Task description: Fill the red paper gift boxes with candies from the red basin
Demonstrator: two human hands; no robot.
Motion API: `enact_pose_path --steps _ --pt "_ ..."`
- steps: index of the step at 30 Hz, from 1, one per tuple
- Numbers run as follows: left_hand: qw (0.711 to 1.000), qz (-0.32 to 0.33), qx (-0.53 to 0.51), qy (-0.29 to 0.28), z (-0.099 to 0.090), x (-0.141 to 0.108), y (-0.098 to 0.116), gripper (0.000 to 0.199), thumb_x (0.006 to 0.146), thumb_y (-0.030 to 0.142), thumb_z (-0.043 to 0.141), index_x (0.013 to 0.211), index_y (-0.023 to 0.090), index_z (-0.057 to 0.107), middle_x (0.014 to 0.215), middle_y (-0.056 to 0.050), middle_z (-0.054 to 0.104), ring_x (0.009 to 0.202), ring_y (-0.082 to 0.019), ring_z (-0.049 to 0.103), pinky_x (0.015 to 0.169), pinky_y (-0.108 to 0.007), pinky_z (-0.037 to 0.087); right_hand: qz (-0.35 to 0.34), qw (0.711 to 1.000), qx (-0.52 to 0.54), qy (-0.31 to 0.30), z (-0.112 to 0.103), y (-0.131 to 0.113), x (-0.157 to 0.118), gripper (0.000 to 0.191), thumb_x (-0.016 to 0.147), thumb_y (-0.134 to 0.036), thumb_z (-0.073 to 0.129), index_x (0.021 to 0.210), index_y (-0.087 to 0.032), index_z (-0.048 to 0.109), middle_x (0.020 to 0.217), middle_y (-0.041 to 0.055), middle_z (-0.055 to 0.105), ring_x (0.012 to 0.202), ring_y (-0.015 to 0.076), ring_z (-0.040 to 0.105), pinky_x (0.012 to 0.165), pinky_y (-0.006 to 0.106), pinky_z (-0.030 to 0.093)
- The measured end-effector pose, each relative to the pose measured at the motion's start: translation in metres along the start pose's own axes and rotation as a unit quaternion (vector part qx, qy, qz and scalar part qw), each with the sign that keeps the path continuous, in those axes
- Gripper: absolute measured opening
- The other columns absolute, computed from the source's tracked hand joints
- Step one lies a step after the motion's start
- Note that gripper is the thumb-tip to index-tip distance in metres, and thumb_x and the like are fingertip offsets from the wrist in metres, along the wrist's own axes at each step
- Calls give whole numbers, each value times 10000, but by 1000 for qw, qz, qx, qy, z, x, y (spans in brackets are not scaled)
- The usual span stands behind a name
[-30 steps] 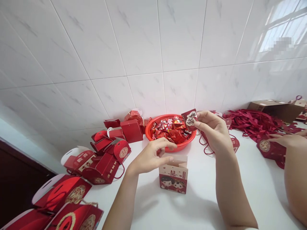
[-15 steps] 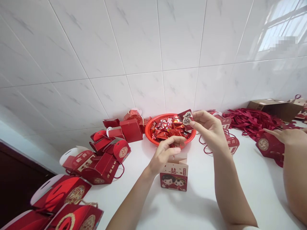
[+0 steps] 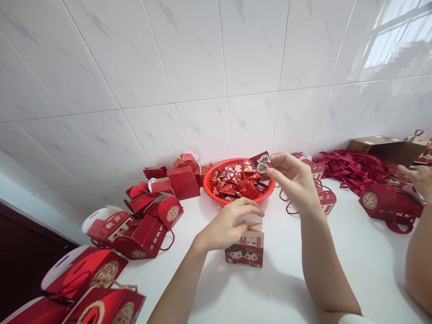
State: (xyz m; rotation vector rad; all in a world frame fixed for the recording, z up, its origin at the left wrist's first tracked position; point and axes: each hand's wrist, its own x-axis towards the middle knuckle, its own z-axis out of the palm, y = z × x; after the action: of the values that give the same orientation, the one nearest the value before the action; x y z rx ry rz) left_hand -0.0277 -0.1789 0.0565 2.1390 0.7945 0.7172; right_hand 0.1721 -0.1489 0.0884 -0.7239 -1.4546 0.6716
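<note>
Head view, only one. Right hand (image 3: 292, 180) pinches a dark red wrapped packet (image 3: 261, 164) between thumb and fingers, other fingers loosely bent. Packet shows up tilted at the right rim of the red bowl (image 3: 216, 198); looks held clear of the candies (image 3: 232, 182) inside, exact height unclear. It's close to square, so no clear long axis.

Key relation: small printed box (image 3: 245, 255) stands upright on the white table (image 3: 280, 288), top open, picture side toward the wearer. Packet lies beyond the box's mouth, slightly right of it. Left hand (image 3: 231, 220) is the nearer one to the box: palm down, fingers half bent over the left of the opening, covering part of it. Fingertips partly hidden; can't tell if it grips the box or has anything in it. Right hand is farther off, up and right.

Around: red boxes (image 3: 140, 236) crowd the left side, ribbons (image 3: 354, 168) lie back right. At right edge, a co-worker's hand (image 3: 420, 177), cut off by the frame, is near another red box (image 3: 388, 202).
</note>
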Motion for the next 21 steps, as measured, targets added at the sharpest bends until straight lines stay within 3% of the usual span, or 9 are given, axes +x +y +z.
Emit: enact_pose_path --steps 4,9,16,21 --pt "988 -37 147 -27 -17 -9 3 350 792 31 494 942 237 735 1307 -62 575 1219 -247 552 1001 -377 482 -1 1000 -9 4 -1 0 0 139 835 -323 699 885 -204 648 879 37 692 785 168 655 726 323 557" --pt "983 -71 164 -43 -31 -13 -3 250 897 171 523 963 233 756 1092 -37 721 1004 -200 661 845 -285 501 -1 1000 -21 5 -1 1 1 137 812 -315 709 860 -208 638 860 30 680 760 164 649 705 317 557" --pt "983 -103 139 55 -29 -2 -15 193 836 203 598 905 218 778 996 -33 778 943 -221 702 844 -307 516 13 997 -60 -40 -1 6 1 173 805 -339 708 869 -198 630 888 39 684 795 180 667 744 338 569" --pt "977 -138 114 120 -30 3 -29 237 767 185 646 962 220 777 1070 -46 766 1043 -262 685 901 -348 520 6 979 -103 -174 0 7 2 125 852 -311 670 890 -192 661 865 38 697 780 171 663 713 307 556"
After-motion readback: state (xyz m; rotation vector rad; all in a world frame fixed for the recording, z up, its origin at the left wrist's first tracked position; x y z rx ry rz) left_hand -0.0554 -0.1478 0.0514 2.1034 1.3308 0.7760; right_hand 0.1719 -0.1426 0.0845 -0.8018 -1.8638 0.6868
